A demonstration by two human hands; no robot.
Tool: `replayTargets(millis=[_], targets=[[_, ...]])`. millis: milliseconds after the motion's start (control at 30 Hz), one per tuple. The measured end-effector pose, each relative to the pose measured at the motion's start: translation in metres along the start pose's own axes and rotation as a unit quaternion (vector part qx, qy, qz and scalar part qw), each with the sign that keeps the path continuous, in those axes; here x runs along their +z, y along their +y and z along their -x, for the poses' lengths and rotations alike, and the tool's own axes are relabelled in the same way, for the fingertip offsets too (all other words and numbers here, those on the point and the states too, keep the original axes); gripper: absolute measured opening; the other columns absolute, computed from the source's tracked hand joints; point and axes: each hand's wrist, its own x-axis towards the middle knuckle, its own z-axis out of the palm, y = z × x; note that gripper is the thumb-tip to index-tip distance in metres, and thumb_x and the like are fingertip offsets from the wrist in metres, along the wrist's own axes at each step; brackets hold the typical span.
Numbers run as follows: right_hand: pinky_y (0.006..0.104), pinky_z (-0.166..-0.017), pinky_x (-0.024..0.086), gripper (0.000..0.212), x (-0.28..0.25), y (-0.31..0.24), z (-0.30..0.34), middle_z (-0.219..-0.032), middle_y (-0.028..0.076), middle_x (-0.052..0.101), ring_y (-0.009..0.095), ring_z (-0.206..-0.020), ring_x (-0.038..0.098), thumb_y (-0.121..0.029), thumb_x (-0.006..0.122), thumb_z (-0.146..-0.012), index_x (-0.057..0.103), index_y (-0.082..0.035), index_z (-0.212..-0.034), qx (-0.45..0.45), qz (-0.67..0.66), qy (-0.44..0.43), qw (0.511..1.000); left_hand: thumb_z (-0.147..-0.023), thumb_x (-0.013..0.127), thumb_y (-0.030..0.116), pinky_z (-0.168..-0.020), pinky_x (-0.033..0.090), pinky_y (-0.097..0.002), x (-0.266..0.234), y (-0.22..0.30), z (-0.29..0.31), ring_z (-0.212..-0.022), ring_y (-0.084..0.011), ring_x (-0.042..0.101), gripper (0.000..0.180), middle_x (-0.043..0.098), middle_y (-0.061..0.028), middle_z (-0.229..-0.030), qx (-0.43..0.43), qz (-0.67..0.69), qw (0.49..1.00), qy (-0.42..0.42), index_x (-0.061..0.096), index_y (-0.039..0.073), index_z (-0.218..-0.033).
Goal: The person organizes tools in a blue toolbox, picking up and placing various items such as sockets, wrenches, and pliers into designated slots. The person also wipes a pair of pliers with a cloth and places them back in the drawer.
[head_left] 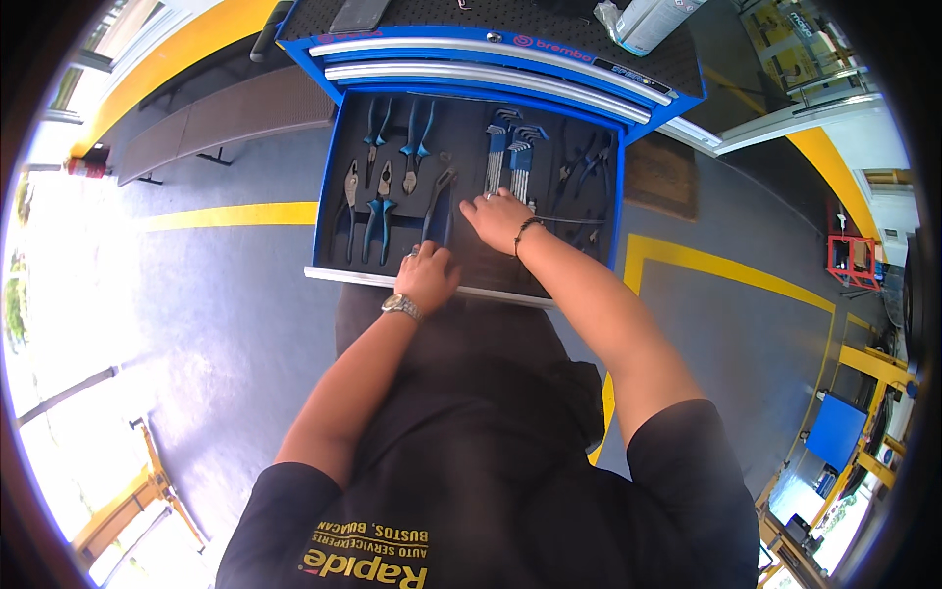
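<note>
A blue tool drawer [319, 206] is pulled out in front of me, lined with dark foam. In its middle lie water pump pliers [439, 201] with dark handles. My left hand [427, 282] is at the drawer's front, fingers curled at the lower ends of those handles. To the right, my right hand [500, 222] reaches over the foam, thumb apart from the fingers. Its fingertips are by the lower ends of a hex key set [496, 157] in a blue holder; a second hex key set [522, 162] lies beside it. The right fingertips' contact is unclear.
Blue-handled pliers [378, 231] and several others lie at the drawer's left. Dark pliers [594, 162] lie at its right. A blue tool cabinet [687, 83] stands behind, bearing a can [655, 25]. A long bench [231, 123] is at far left. Yellow lines [235, 215] mark the floor.
</note>
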Motion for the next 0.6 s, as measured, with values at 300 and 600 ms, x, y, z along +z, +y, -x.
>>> replayTargets(millis=[300,600], targets=[[0.0459,-0.094,0.048,0.045,-0.023,0.013,-0.002,-0.106,0.012,0.072,0.029,-0.105,0.071,-0.025,0.079,-0.083,0.058,-0.008,-0.119,-0.053,-0.011,-0.051,0.997,-0.086,0.062,0.015,-0.099,0.050,-0.0499,0.005,-0.001,0.002,-0.119,-0.0387,0.059,0.044,0.060,-0.0156,-0.120,0.011,-0.008,1.000,0.025,0.062,0.012,-0.130],[0.0442,-0.091,0.053,0.042,-0.028,0.026,0.005,-0.099,0.013,0.071,0.032,-0.099,0.072,-0.023,0.077,-0.083,0.057,-0.006,-0.115,-0.097,-0.039,-0.013,0.994,-0.086,0.063,0.014,-0.099,0.050,-0.0492,-0.010,0.006,0.002,-0.119,-0.0364,0.058,0.065,0.057,-0.0149,-0.122,0.012,-0.033,0.999,-0.039,0.055,0.025,-0.150]])
